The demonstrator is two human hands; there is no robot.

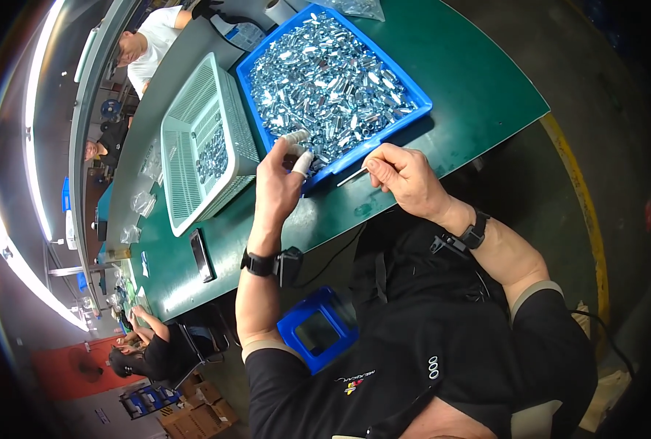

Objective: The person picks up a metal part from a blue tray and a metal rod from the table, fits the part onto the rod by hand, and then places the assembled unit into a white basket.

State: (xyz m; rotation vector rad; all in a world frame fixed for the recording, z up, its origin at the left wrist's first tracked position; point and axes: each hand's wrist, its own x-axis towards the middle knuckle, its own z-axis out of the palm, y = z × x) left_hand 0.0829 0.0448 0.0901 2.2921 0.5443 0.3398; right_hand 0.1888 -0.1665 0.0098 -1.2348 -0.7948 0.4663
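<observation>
My left hand reaches over the near left corner of a blue tray. White covers wrap some of its fingertips. The thumb and index finger are curved and look apart, just above the small shiny metal parts heaped in the tray. Nothing plainly shows between them. Just outside the tray's near edge, my right hand is closed, pinching a thin, pale stick between thumb and fingers. Its free end points left, toward the tray's corner.
Left of the tray stands a pale green slotted basket with more metal parts. A phone lies on the green table, near clear plastic bags. Below the table is a blue frame-like object. Other people sit farther off.
</observation>
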